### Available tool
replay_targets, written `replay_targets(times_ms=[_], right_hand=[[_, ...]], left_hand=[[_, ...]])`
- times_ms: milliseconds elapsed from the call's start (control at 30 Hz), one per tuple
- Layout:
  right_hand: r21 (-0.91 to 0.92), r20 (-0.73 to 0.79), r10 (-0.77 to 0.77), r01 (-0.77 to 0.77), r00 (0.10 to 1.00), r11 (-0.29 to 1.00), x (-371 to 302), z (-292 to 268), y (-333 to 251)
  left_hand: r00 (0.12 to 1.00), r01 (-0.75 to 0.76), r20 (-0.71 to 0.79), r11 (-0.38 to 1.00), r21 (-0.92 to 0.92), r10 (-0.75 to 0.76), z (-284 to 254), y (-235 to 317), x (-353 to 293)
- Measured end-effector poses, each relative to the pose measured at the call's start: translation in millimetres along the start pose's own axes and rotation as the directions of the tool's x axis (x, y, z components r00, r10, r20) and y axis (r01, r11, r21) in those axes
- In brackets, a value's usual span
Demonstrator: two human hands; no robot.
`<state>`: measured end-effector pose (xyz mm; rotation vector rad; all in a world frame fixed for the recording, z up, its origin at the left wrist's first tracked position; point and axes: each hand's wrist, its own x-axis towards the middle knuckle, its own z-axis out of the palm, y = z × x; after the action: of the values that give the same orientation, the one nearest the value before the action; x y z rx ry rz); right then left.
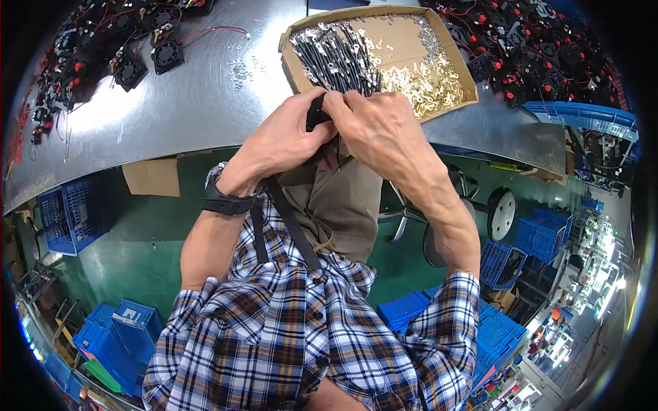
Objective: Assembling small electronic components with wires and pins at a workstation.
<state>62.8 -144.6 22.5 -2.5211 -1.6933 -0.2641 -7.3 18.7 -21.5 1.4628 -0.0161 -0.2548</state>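
At the table's near edge my left hand [284, 133] is closed around a small black part [317, 114]; fingers hide most of it, so its exact kind does not show. My right hand [380, 127] meets it from the right, fingers curled and pinched against the part's side. Whatever those fingers hold is hidden. Just beyond both hands lies a shallow cardboard tray [397, 46]. In it are a bundle of short black cables [336, 60] with metal ring ends, a heap of gold-coloured terminals [428, 89] and some silver washers [430, 38].
Black fans [166, 57] with red wires lie on the metal table [199, 89] at left, beside scattered small washers [240, 71]. More black parts with red pieces [534, 55] pile up at right. A blue basket [582, 116] sits at the right edge. Blue crates [72, 216] stand below.
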Motion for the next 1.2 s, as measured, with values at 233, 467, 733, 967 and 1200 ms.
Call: replay_targets(times_ms=[233,467,733,967,1200], right_hand=[[0.016,-0.003,-0.02,0.02,1.0,1.0,2,12,11],[0.346,-0.376,0.106,0.033,0.921,0.938,0,33,6],[0.251,-0.312,0.069,0.012,0.948,0.968,-6,29,6],[0.285,-0.251,0.151,-0.076,0.956,0.955,-24,16,18],[0.374,-0.32,0.203,-0.073,0.925,0.925,-21,0,26]], left_hand=[[0.997,0.073,0.004,0.997,-0.011,-0.073,1,-3,-2],[0.992,-0.123,-0.01,0.992,0.035,0.123,2,-1,-2],[0.999,0.042,0.003,0.993,-0.112,-0.042,0,4,-4],[0.985,0.163,-0.03,0.975,-0.154,-0.169,12,17,-1],[0.99,0.134,-0.028,0.979,-0.154,-0.14,0,25,-11]])
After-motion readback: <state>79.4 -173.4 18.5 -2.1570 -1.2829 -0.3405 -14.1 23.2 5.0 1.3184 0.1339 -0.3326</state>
